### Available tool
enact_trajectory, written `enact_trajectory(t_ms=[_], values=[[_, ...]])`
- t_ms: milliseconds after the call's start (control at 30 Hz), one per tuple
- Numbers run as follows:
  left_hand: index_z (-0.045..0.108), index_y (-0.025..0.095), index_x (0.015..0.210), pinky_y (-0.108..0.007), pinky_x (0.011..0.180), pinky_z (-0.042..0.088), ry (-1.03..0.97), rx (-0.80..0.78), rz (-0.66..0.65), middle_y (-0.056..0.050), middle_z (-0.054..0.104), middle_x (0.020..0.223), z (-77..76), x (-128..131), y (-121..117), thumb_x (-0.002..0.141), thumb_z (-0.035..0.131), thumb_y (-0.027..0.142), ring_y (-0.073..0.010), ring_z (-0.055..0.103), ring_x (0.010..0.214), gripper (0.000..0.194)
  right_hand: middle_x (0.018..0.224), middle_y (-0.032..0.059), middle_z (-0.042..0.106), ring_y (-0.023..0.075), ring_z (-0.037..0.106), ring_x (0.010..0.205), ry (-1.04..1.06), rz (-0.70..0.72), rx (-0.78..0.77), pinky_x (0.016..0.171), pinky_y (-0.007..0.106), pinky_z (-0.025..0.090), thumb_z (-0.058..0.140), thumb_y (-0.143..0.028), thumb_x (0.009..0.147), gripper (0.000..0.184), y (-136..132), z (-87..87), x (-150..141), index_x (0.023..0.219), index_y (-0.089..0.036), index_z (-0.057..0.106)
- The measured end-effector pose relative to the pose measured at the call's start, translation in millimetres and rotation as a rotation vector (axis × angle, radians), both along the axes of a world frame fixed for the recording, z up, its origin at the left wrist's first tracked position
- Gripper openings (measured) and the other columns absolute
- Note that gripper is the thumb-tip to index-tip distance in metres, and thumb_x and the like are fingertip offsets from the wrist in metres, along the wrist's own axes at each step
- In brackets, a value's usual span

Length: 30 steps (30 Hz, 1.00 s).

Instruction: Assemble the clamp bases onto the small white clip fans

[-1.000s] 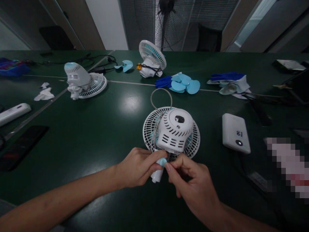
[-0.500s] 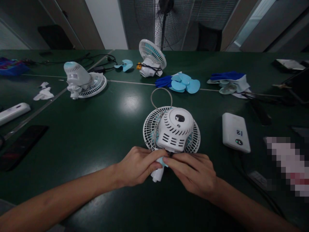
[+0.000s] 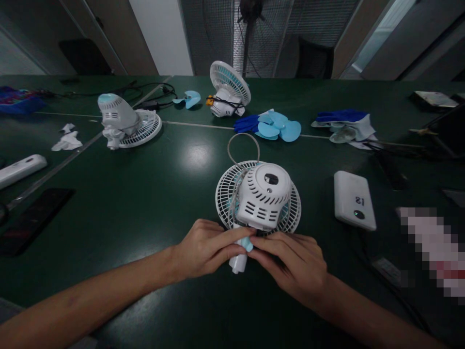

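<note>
A small white fan [image 3: 265, 196] lies grille-down on the table, its motor housing facing up and a grey cable looped behind it. From its near side a white stem [image 3: 238, 263] sticks out, with a light-blue knob [image 3: 247, 243] on it. My left hand [image 3: 209, 247] is closed around the stem, thumb and forefinger beside the knob. On the other side, my right hand [image 3: 292, 257] pinches the knob with its thumb and forefinger. The right hand's other fingers curl near the grille's edge and are partly hidden.
Farther back are two more white fans [image 3: 121, 121] [image 3: 227, 92], light-blue fan blades [image 3: 278, 127] and work gloves [image 3: 345, 123]. A white power bank [image 3: 354, 199] lies to the right. On the left are a black phone-like slab [image 3: 36, 220] and crumpled white tissue [image 3: 68, 139].
The light-blue knob now shows more between my hands, and my right thumb and forefinger have shifted slightly on it. The fan stays in place.
</note>
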State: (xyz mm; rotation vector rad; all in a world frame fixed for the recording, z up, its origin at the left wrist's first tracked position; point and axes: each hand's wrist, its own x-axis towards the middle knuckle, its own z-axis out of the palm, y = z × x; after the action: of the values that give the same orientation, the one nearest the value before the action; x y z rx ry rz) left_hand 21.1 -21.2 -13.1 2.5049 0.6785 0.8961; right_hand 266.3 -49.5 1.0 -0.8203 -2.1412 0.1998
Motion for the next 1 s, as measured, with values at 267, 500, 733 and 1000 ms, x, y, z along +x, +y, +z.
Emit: enact_trajectory(t_ms=[267, 500, 733, 1000], values=[[0.054, 0.017, 0.144, -0.027, 0.053, 0.051, 0.010, 0.017, 0.009, -0.002, 0.071, 0.074, -0.4, -0.2, -0.5, 0.109, 0.052, 0.037, -0.0157, 0.066, 0.057, 0.041, 0.056, -0.0076, 0.056, 0.0060, 0.054, 0.045, 0.171, -0.099, -0.430, 0.047, 0.021, 0.041, 0.063, -0.022, 0.100, 0.029, -9.2, 11.7, -15.9, 0.071, -0.020, 0.058], [0.052, 0.016, 0.146, -0.028, 0.057, 0.054, -0.003, -0.021, -0.018, -0.003, 0.073, 0.077, 0.7, -0.1, 0.7, 0.109, 0.053, 0.033, -0.0171, 0.069, 0.061, 0.041, 0.090, 0.0024, 0.075, 0.0122, 0.072, 0.073, 0.062, -0.057, -0.116, 0.064, 0.024, 0.054, 0.067, -0.018, 0.096, 0.018, -7.7, 7.3, -5.8, 0.114, -0.016, 0.069], [0.050, 0.014, 0.146, -0.029, 0.054, 0.053, -0.013, -0.002, -0.021, -0.003, 0.072, 0.077, 0.4, 0.6, 0.4, 0.109, 0.051, 0.031, -0.0175, 0.068, 0.059, 0.040, 0.099, 0.0038, 0.078, 0.0127, 0.075, 0.084, -0.109, -0.008, 0.149, 0.076, 0.025, 0.058, 0.070, -0.020, 0.097, 0.027, 4.9, -2.4, 7.6, 0.124, -0.017, 0.068], [0.049, 0.015, 0.146, -0.028, 0.054, 0.055, 0.011, 0.008, -0.020, -0.003, 0.074, 0.079, 2.1, 1.1, 0.8, 0.111, 0.046, 0.034, -0.0166, 0.069, 0.060, 0.040, 0.083, -0.0008, 0.075, 0.0110, 0.071, 0.069, -0.007, -0.071, -0.043, 0.064, 0.026, 0.050, 0.068, -0.025, 0.101, 0.008, -4.2, 2.5, -4.5, 0.105, -0.019, 0.069]])
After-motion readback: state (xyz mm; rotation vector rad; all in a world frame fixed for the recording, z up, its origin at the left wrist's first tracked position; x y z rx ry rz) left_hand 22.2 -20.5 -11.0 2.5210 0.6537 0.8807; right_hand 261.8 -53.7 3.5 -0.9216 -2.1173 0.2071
